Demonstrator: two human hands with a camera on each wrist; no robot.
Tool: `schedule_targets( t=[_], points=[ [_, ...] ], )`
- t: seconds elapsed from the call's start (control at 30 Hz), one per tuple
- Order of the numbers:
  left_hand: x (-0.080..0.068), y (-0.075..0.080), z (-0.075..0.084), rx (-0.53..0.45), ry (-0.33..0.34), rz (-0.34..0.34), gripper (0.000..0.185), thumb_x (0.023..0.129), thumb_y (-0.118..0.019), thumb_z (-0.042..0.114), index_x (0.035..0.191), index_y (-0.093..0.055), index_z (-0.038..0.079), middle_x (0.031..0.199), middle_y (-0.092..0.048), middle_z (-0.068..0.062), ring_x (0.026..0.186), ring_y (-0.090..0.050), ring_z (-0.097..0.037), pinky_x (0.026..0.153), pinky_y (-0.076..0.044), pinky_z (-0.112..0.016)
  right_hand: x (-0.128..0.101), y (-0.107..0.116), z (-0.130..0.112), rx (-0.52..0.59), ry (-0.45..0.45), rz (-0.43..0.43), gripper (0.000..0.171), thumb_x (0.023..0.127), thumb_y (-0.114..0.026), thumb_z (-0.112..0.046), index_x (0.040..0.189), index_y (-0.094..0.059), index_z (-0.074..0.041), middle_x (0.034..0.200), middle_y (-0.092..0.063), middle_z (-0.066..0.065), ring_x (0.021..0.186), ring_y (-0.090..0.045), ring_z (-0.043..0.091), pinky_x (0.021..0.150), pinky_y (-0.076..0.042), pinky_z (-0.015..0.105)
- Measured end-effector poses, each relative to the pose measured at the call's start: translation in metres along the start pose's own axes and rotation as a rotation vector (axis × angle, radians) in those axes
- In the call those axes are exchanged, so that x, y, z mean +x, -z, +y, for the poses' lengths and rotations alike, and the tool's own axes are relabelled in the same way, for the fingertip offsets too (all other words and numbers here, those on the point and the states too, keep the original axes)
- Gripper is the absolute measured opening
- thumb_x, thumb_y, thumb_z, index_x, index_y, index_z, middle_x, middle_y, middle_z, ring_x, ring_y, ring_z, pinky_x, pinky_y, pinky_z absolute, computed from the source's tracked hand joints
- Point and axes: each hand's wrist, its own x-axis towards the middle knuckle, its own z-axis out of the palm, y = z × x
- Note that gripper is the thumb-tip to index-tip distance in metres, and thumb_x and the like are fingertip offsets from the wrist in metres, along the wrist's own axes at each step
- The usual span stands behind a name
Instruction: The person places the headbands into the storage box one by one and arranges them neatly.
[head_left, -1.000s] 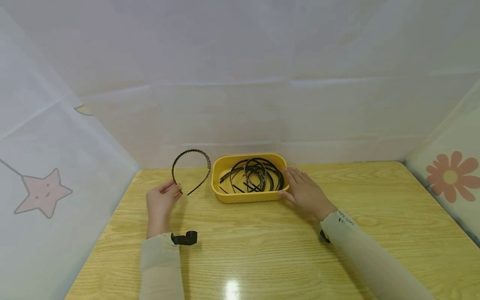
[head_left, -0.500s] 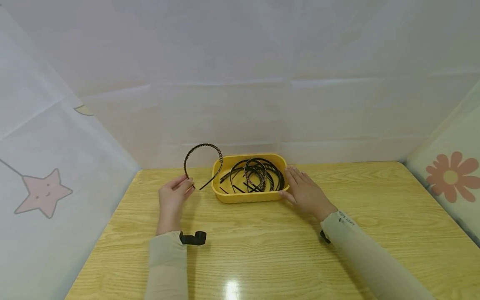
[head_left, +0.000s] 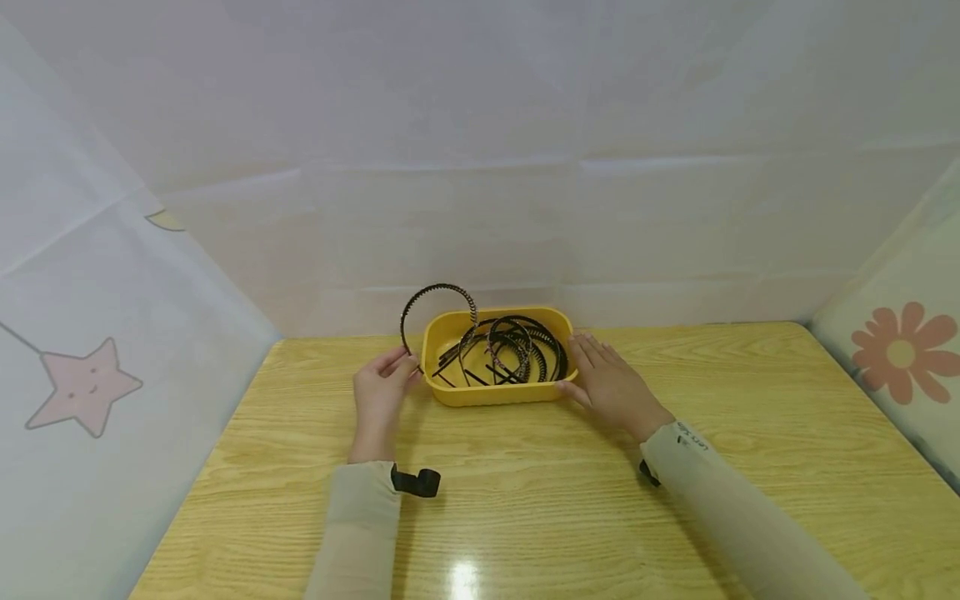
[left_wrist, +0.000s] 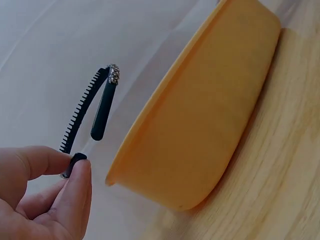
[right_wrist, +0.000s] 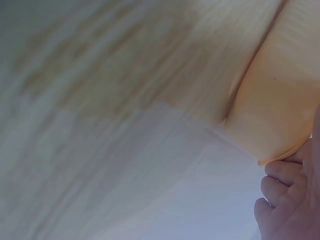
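Table (head_left: 525, 500): headband (head_left: 438, 290) in left hand (head_left: 381, 387)

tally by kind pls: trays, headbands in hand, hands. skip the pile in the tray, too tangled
Yellow tray: 1
Toothed headband pinched at one end by the left hand: 1
Hands: 2, the left hand and the right hand, which rests against the tray's right end
Total: 4
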Motion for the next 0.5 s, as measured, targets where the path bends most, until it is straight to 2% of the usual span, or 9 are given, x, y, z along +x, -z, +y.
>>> schedule_targets(
  t=[0.33, 0.5],
  points=[
    [-0.004, -0.016, -0.004, 0.156, -0.044, 0.003, 0.041, 0.097, -0.066, 0.002, 0.136, -0.060, -0.008, 0.128, -0.064, -0.025, 0.115, -0.065, -0.041, 0.078, -0.060, -0.020, 0.001, 0.002, 0.000, -0.011, -0.005, -0.017, 0.079, 0.107, -0.043, -0.051, 0.158, -0.023, 0.007, 0.164, -0.022, 0.025, 0.153, -0.019, 0.038, 0.125, -0.016, 0.052],
    [-0.006, -0.021, -0.006, 0.257, -0.100, 0.031, 0.040, 0.096, -0.068, 0.003, 0.134, -0.062, -0.006, 0.126, -0.066, -0.022, 0.110, -0.069, -0.035, 0.077, -0.059, -0.019, 0.000, 0.004, -0.001, -0.007, -0.002, -0.020, 0.079, 0.107, -0.044, -0.049, 0.158, -0.023, 0.008, 0.164, -0.022, 0.025, 0.153, -0.019, 0.039, 0.124, -0.016, 0.053]
  ],
)
